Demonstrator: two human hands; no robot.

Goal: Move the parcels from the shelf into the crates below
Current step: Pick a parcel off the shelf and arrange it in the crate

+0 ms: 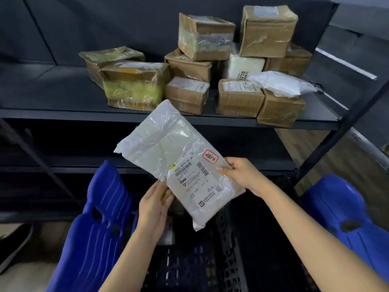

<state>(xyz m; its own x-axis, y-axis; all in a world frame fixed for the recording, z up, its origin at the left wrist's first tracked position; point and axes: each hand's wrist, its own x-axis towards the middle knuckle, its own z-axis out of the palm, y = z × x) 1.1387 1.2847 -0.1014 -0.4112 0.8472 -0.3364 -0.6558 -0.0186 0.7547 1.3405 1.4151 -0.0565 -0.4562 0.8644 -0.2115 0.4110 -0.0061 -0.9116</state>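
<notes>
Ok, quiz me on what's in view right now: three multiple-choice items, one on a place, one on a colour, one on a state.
1. Where is the white bag?
A) lying on the shelf
B) held up over the black crate
C) lying in a blue crate

2. What colour are the crates on either side of the black crate?
A) red
B) blue
C) green

3. Which hands hold the white bag?
A) both
B) left only
C) neither

Answers:
1 B: it hangs in front of the shelf, above the black crate.
2 B: the left crate and the right crate are both blue.
3 A: the left hand holds its lower left edge and the right hand pinches its right edge.
</notes>
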